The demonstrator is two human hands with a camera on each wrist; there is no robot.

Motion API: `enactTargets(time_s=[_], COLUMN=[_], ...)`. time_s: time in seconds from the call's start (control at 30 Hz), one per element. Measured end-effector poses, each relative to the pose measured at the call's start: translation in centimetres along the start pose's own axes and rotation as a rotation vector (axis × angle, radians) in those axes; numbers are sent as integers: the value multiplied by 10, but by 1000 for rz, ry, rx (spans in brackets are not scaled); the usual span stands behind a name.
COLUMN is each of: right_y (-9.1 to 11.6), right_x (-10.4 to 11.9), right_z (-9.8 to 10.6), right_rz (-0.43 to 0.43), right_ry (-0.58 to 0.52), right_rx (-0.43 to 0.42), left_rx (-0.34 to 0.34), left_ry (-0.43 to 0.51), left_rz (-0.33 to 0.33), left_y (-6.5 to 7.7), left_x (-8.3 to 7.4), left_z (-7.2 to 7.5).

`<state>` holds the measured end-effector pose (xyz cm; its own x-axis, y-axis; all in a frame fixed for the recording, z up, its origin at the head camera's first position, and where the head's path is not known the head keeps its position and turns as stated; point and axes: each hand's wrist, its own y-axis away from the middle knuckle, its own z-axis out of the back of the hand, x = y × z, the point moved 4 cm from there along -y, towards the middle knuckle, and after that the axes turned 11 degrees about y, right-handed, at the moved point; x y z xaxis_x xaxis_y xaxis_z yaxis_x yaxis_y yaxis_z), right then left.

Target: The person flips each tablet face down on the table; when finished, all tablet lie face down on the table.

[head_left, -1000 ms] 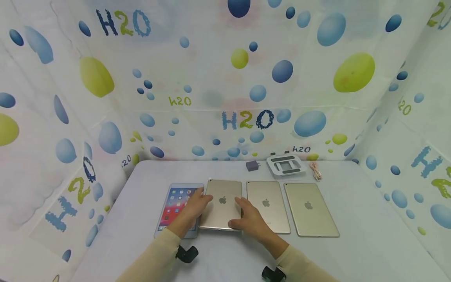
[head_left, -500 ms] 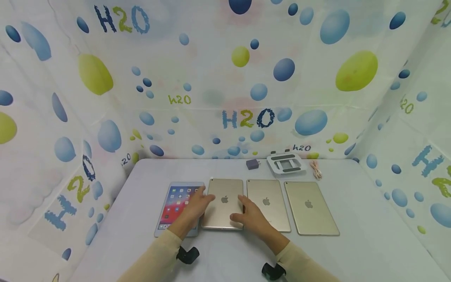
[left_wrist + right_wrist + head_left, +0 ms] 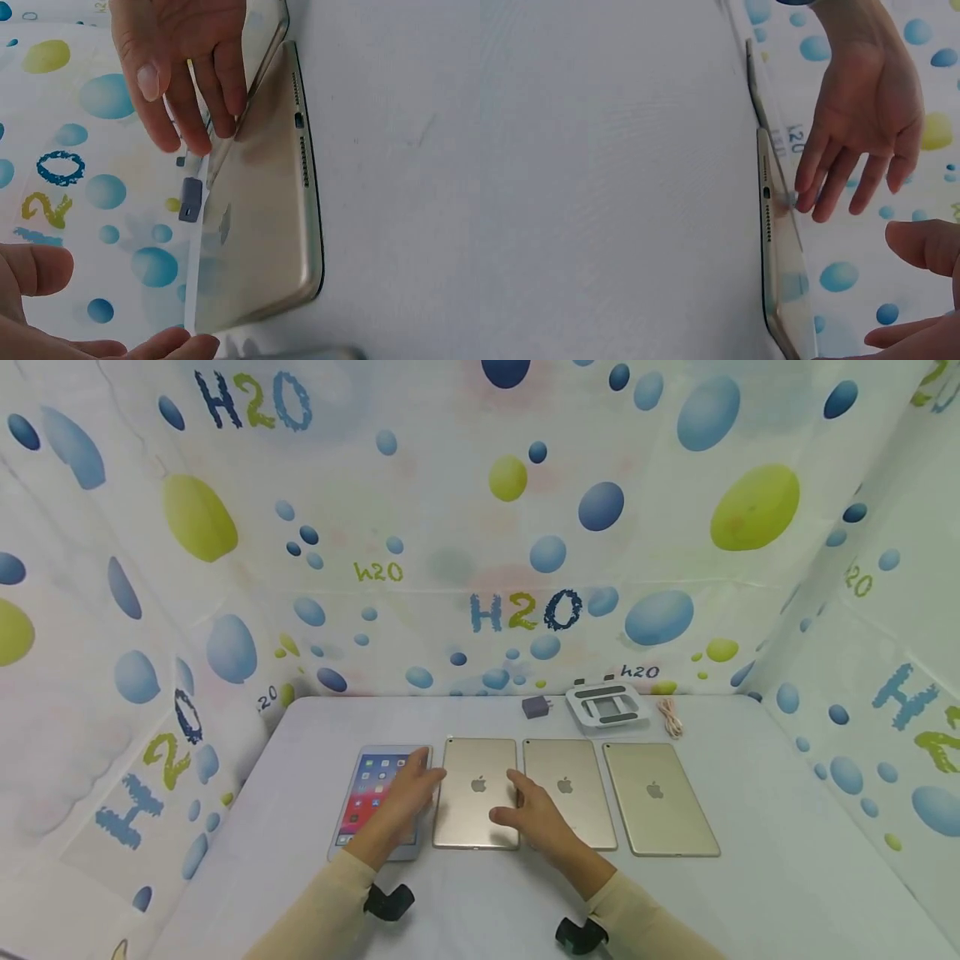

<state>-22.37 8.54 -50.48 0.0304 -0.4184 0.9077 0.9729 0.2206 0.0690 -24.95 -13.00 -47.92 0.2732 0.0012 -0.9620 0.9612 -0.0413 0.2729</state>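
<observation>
A gold tablet lies back side up between my hands, second from the left in a row. My left hand hovers beside its left edge, fingers extended, overlapping the lit screen of a white-framed tablet. Near the gold tablet's right edge is my right hand, thumb and index finger spread over its back. In the left wrist view, the right hand hangs with loose, straight fingers above the gold tablet. The right wrist view shows the left hand raised, palm visible, holding nothing.
Two more gold tablets, one in the middle and one at the right end, lie face down. Behind them are a dark charger plug, a white folding stand and a coiled pinkish cable. A patterned curtain encloses the white table.
The gold tablet between my hands has shifted slightly right, straightened and come to lie flat. My hands have let go of it; the left has drawn back to the left.
</observation>
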Motion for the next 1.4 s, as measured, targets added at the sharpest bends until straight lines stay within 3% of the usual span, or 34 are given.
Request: enactTargets(time_s=[0.1, 0.23, 0.33, 0.47, 0.63, 0.83, 1.03, 1.4], right_y=[6, 14, 14, 10, 3, -1, -5, -11], right_x=[4, 18, 33, 48, 59, 60, 61, 55], right_z=[1, -4, -18, -46, -77, -97, -107, -112], right_rz=[19, 64, 79, 14, -38, -62, -81, -94], right_ry=[-14, -55, -149, -271, -353, -421, -481, -546], right_rx=[-25, -36, 11, 84, 149, 201, 227, 234], left_rx=[7, -42, -109, -143, -138, -150, -144, -74], left_ry=[-16, -40, -110, -214, -277, -295, -284, -429], left_rz=[-6, -8, -2, 28, 38, 42, 31, 9], left_y=[3, 5, 6, 5, 5, 8, 10, 10], left_x=[-5, -13, -14, -7, 1, 5, 6, -1], left_z=[19, 59, 86, 106, 114, 118, 120, 110])
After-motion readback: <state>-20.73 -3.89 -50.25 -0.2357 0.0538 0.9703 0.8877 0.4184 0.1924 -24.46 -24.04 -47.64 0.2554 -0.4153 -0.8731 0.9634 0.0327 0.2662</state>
